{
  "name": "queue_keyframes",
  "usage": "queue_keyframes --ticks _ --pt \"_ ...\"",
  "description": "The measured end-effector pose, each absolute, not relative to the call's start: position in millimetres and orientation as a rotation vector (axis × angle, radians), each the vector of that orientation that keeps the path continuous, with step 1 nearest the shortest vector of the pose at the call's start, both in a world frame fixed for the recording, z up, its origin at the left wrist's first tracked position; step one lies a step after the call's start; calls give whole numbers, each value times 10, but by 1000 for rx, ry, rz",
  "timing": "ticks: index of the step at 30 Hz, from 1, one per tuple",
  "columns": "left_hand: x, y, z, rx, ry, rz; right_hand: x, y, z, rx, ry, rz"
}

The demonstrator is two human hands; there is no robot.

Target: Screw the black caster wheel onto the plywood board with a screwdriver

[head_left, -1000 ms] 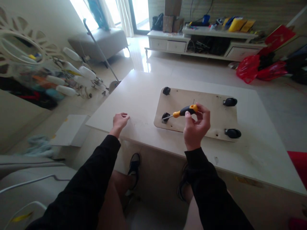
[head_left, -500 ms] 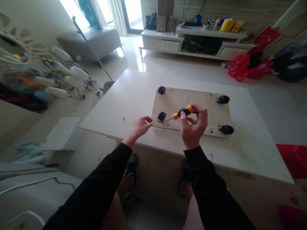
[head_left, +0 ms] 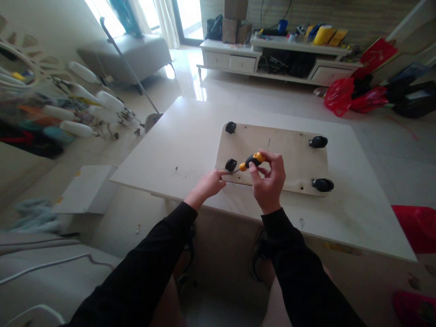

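A pale wooden board (head_left: 282, 159) lies on a white tabletop, with black caster wheels on its corners. My right hand (head_left: 270, 181) is closed round a yellow-and-black screwdriver (head_left: 252, 161), held at a slant. Its shaft points down and left, and the tip meets the base of the near-left caster (head_left: 230, 165). Close by that tip, my left hand (head_left: 209, 185) has its fingertips drawn together at the caster's base, by the board's edge. Whatever they pinch there, if anything, is too small to make out. Another caster (head_left: 323, 185) sits at the near-right corner.
The white table (head_left: 163, 150) reaches past the board on all sides. Behind it stands a low white cabinet (head_left: 231, 62) bearing boxes and tools. Red plastic bags (head_left: 339, 96) lie on the floor at right. A white box (head_left: 85, 188) is at left, below the table.
My left hand has moved right and up, onto the caster's base. The screwdriver in my right hand has shifted left and slightly down, bringing its tip to the same caster.
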State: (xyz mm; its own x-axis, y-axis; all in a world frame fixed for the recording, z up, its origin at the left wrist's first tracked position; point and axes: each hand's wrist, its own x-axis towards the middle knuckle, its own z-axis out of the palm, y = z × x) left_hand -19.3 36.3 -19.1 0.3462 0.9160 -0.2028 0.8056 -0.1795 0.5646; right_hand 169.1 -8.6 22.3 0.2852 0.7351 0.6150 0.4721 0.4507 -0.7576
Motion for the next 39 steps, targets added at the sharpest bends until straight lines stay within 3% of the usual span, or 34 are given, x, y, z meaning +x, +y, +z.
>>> queue_keyframes --ticks 24,39 --pt "-186 282 -105 2104 1518 7 1644 -75 204 -1042 -1536 298" --pt "-213 379 -104 2017 1507 265 1630 -68 174 -1099 -1521 251"
